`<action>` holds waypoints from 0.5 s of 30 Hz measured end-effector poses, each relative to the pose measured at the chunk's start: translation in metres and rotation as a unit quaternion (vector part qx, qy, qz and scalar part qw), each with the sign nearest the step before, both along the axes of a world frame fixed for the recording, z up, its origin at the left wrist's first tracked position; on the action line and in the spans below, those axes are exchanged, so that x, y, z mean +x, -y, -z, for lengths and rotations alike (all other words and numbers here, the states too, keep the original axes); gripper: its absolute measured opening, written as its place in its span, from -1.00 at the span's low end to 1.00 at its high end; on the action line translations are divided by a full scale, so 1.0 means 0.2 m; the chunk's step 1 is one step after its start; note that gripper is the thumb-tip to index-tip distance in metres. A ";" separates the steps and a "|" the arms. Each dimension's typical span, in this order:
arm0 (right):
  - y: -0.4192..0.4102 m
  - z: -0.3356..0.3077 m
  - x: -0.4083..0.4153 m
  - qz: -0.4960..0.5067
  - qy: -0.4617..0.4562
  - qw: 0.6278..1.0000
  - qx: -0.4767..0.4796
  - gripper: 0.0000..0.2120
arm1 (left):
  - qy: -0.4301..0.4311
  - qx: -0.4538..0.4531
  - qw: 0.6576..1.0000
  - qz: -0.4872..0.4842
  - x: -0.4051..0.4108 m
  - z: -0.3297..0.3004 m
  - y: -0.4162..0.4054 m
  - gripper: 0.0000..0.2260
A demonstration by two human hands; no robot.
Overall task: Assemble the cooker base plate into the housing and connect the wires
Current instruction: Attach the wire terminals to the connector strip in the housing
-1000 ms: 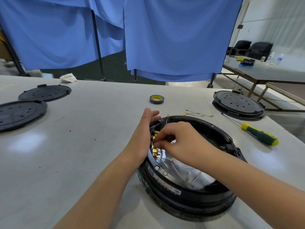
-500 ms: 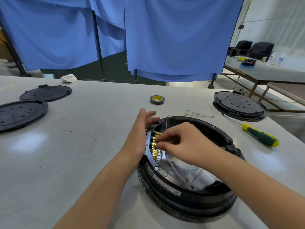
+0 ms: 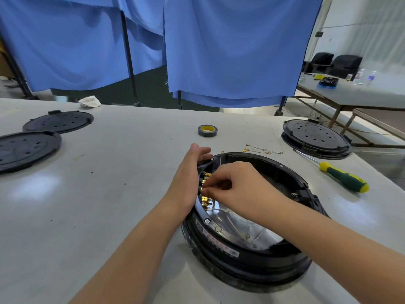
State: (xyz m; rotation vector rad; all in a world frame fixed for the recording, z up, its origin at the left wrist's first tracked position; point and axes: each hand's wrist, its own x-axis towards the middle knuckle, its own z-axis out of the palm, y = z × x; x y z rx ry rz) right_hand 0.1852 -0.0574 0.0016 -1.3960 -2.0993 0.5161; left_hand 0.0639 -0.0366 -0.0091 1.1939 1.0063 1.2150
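The round black cooker housing [image 3: 252, 266] lies upside down on the white table, with a shiny metal base [image 3: 258, 233] inside. A row of brass terminals [image 3: 206, 200] runs along its inner left wall. My left hand [image 3: 188, 178] rests flat against the housing's outer left rim, fingers straight. My right hand [image 3: 238, 187] reaches inside and pinches a thin wire end at the terminals. Thin pale wires [image 3: 235, 229] with ring lugs lie across the metal base.
Loose wires [image 3: 263, 149] lie behind the housing. A green and yellow screwdriver [image 3: 341, 178] lies to the right, near a stack of black base plates [image 3: 315, 137]. A tape roll [image 3: 207, 130] sits mid-table. Two black plates [image 3: 58, 121] [image 3: 24, 150] lie far left.
My left hand has slid a little back along the rim and straightened. My right hand has stayed at the terminals, its fingertips shifting slightly down the row.
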 end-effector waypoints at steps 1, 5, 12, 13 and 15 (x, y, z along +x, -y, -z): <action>0.00 0.00 0.00 -0.010 0.003 1.000 0.005 -0.93 | -0.001 0.001 1.000 0.001 0.00 0.00 0.00 -0.63; 0.00 0.00 0.00 -0.023 0.021 0.999 0.021 -0.92 | -0.007 0.006 1.000 0.005 0.00 0.00 0.00 -0.64; -0.01 0.01 0.00 -0.010 0.027 0.999 0.029 -0.92 | -0.030 -0.001 1.000 0.000 0.00 -0.01 0.01 -0.64; -0.02 0.01 0.01 -0.011 0.027 0.999 0.029 -0.92 | -0.041 0.001 0.999 -0.002 0.00 -0.01 0.01 -0.64; -0.02 0.01 0.01 -0.013 0.029 0.999 0.023 -0.92 | -0.064 0.010 0.998 -0.004 -0.01 0.00 0.01 -0.63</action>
